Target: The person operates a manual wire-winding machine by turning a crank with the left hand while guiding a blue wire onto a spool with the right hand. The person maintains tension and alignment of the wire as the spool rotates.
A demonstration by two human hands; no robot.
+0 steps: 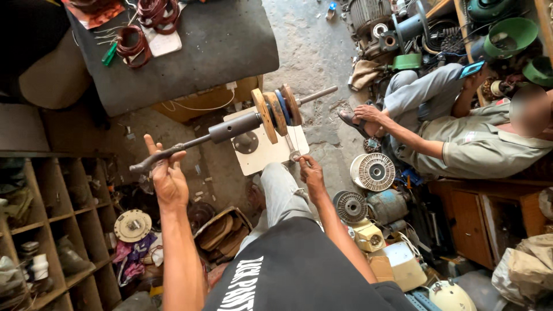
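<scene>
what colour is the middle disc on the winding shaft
Blue, set between two tan wooden discs on the grey metal shaft: the thin blue disc. Head view shows it best.

Phone with lit blue screen [472,69], seated person's hand

Daylit and fairly bright, from above and the upper right. Strongest on the concrete floor [314,52], close to washed out. Soft, short shadows under the white base plate [259,152] and the long metal shaft [190,143]. Dim and murky in the wooden shelves [52,230] at lower left and the top left corner. Marked wide-angle bending toward the edges. Sharp at centre, slightly soft at the rim. Deliberately blurred patch at the right edge.
</scene>
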